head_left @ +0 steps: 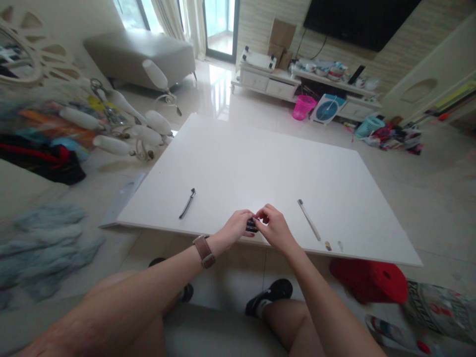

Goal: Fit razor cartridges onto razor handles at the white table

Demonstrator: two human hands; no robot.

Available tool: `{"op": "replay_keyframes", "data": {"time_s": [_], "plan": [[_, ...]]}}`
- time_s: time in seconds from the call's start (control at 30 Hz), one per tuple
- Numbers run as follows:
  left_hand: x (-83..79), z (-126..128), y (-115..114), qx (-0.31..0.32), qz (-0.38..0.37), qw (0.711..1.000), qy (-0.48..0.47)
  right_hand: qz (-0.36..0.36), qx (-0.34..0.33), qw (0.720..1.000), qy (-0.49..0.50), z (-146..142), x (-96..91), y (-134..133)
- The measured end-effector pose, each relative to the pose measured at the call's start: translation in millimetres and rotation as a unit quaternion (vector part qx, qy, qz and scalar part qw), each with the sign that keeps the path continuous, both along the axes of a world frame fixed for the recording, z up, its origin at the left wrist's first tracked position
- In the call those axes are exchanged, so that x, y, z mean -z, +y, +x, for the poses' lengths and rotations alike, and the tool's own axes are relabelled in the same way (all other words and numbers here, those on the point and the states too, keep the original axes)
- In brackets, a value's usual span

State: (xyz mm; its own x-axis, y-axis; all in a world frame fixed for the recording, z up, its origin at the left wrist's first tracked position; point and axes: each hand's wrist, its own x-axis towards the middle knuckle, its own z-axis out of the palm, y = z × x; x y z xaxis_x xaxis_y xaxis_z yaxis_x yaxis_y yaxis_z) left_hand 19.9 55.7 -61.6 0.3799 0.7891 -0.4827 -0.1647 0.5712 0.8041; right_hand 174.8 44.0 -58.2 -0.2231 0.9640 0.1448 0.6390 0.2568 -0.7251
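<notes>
At the near edge of the white table, my left hand (pixel 238 226) is closed around a small black object (pixel 252 225) with light stripes. Its exact kind is too small to make out. My right hand (pixel 273 225) has curled fingers, with thumb and fingertips pinching the right side of that same object. To the left lies what looks like a razor (pixel 187 204), dark and slim with a small head. On the right rests a toothbrush-like stick (pixel 309 220) with a dark tip. Near its lower end are a small yellow-and-black piece (pixel 327 245) and a small clear piece (pixel 340 245).
The white tabletop (pixel 260 163) spreads out ahead of me. A red stool or bin (pixel 372 280) stands below its right edge. To the left is a chandelier-like lamp (pixel 130 124) with white shades. A pink basket (pixel 304 107) stands by the TV cabinet (pixel 280 89).
</notes>
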Motion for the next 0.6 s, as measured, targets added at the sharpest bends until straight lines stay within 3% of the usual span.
{"op": "replay_keyframes", "data": {"time_s": [0.27, 0.5, 0.6], "plan": [[3.5, 0.3, 2.1, 0.011, 0.034, 0.999, 0.017, -0.014, -0.007, 1.0, 0.003, -1.3, -2.4, -0.8], [3.1, -0.5, 4.2, 0.002, 0.055, 0.998, 0.009, 0.016, -0.008, 1.0, -0.008, -0.6, -4.8, -1.3], [3.3, -2.0, 4.8, 0.026, 0.047, 0.998, 0.013, 0.012, -0.019, 0.999, -0.023, 1.1, -1.7, -1.8]]}}
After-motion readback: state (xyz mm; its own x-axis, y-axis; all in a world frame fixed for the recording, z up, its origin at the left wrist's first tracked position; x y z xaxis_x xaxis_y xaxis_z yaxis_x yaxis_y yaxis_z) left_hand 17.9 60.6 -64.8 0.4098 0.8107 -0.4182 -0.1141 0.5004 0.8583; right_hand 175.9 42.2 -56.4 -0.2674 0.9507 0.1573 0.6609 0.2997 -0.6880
